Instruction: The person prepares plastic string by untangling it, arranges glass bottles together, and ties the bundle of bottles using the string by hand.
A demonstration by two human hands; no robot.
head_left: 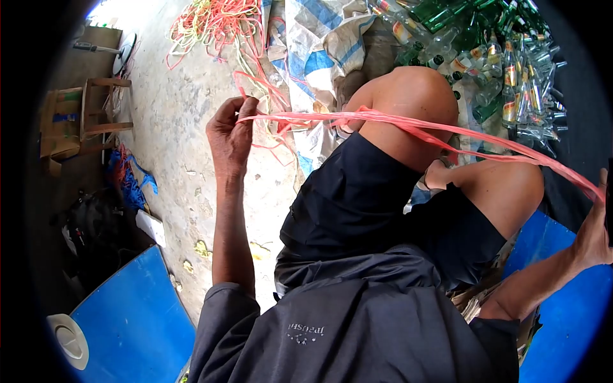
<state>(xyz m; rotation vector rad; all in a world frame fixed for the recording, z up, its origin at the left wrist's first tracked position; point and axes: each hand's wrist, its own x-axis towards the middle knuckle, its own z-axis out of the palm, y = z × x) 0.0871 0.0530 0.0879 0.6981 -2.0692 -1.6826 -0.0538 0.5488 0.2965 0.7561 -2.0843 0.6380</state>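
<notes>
Pink plastic twine [408, 119] is stretched in several strands across my knees, from one hand to the other. My left hand [231, 131], raised over the concrete floor, pinches one end between thumb and fingers, and a short loop sticks up above it. At the right edge of the view, my right hand [595, 231] grips the other end; part of this hand is cut off and in shadow. Between the hands a looser strand sags a little below the main bundle.
A tangled heap of pink and yellow-green twine [214, 25] lies on the floor ahead. Beside it are white-and-blue woven sacks [325, 38] and many glass bottles [488, 70]. Blue panels [137, 313] flank me, and a wooden stool [105, 108] stands at the left.
</notes>
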